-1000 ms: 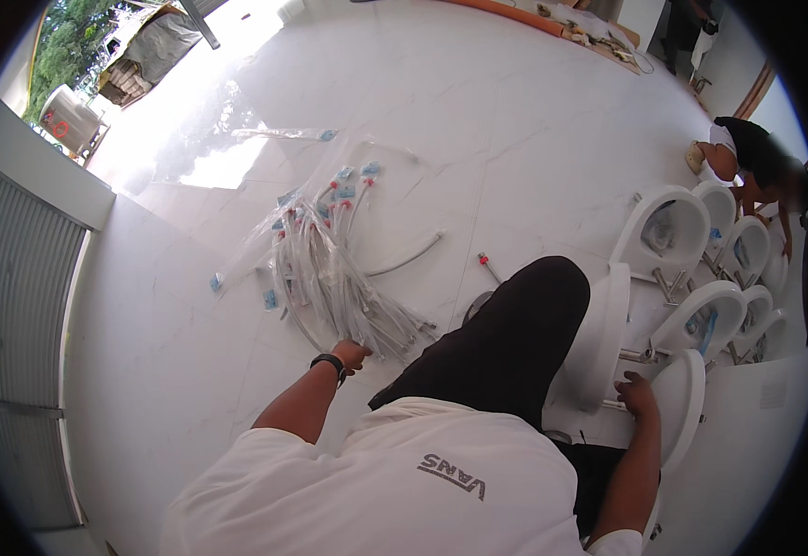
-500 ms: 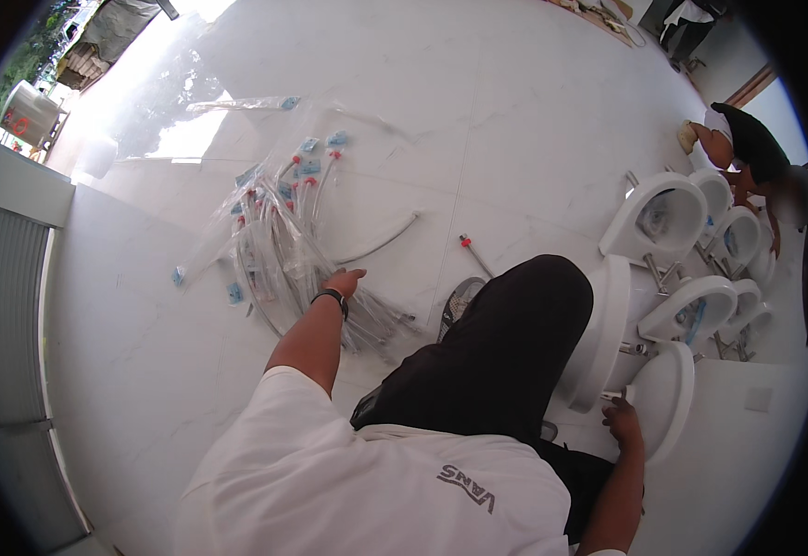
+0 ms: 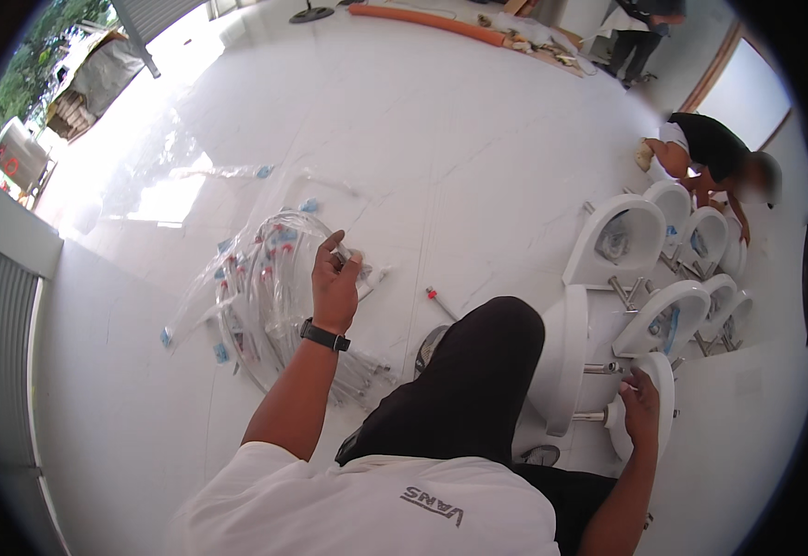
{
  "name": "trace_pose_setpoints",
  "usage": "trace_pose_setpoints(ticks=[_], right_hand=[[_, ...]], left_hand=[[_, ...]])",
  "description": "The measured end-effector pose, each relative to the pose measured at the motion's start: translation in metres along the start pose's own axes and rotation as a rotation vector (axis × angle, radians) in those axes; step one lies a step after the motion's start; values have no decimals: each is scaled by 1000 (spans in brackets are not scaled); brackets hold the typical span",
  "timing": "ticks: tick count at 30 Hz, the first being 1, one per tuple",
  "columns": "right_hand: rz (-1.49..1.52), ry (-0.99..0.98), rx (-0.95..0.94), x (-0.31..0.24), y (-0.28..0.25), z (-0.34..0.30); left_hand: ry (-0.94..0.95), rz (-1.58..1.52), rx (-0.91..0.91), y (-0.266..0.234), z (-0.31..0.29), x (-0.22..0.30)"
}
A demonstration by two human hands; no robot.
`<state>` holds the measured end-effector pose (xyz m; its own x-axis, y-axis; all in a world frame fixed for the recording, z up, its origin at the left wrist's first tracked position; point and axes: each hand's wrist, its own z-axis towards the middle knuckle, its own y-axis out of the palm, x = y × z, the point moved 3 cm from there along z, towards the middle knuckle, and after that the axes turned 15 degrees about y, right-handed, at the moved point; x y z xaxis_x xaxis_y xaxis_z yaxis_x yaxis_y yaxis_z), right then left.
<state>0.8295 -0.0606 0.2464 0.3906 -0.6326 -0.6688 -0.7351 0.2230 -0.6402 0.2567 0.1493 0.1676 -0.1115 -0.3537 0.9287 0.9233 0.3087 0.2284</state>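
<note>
My left hand (image 3: pixel 334 292) is raised over a heap of braided flexible hoses (image 3: pixel 270 296) in clear plastic, with red caps and blue tags. Its fingers are closed around one flexible hose, which arcs up from the heap; where its end lies is hard to tell. At the right, my right hand (image 3: pixel 641 408) is in front of a white washbasin (image 3: pixel 665 417). Its curled fingers are beside the end of a chrome pipe (image 3: pixel 600 368) that projects from a larger basin (image 3: pixel 561 361). Whether they grip anything is unclear.
A loose hose with a red cap (image 3: pixel 433 295) lies by my foot. Several white basins (image 3: pixel 617 239) with chrome pipes stand at the right. A crouching co-worker (image 3: pixel 710 148) reaches toward the far basins. An orange tube (image 3: pixel 427 23) lies at the back; another person stands near it.
My left hand has risen from the heap, lifting a flexible hose into an arc. My right hand has moved up toward the chrome pipe. The whole view has shifted.
</note>
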Motion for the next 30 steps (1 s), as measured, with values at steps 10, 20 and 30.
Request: trace_pose_setpoints(ticks=[10,20,30], right_hand=[[43,-524,-23,-121,-22,-75],[53,-628,862,-76,-39,-42],[-12,-133,367,-66,-79,-37]], left_hand=[[102,-193,-780,221,-43,198],[357,-1012,-1297,352,-72,290],[-33,-312,-985,409,-60,168]])
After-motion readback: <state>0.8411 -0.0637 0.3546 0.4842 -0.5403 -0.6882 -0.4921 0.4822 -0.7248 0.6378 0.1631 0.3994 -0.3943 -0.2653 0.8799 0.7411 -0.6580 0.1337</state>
